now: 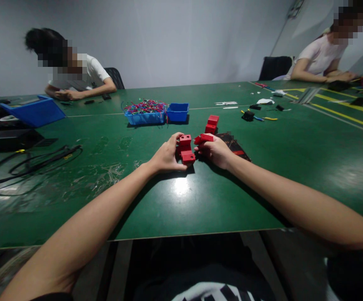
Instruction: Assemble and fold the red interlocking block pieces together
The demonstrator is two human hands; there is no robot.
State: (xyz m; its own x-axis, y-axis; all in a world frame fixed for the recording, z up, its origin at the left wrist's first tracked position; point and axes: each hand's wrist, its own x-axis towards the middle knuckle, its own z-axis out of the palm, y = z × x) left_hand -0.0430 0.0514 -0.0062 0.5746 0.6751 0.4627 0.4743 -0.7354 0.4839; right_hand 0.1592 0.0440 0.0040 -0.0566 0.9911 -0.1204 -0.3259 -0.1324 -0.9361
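My left hand is closed around a red notched block, thumb below and fingers over its top. Small dark holes show in the block's faces. Just to the right, my right hand grips a smaller red piece between thumb and fingers, close to the block but apart from it. Another red block rests on the table behind my right hand. Under and beside that hand lies a flat black packet with orange marks, partly hidden by it.
A blue bin heaped with coloured wires stands beside a second blue bin. Pliers and scraps lie at the right. Black cables and a tilted blue tray are at the left. Two people sit across the green table.
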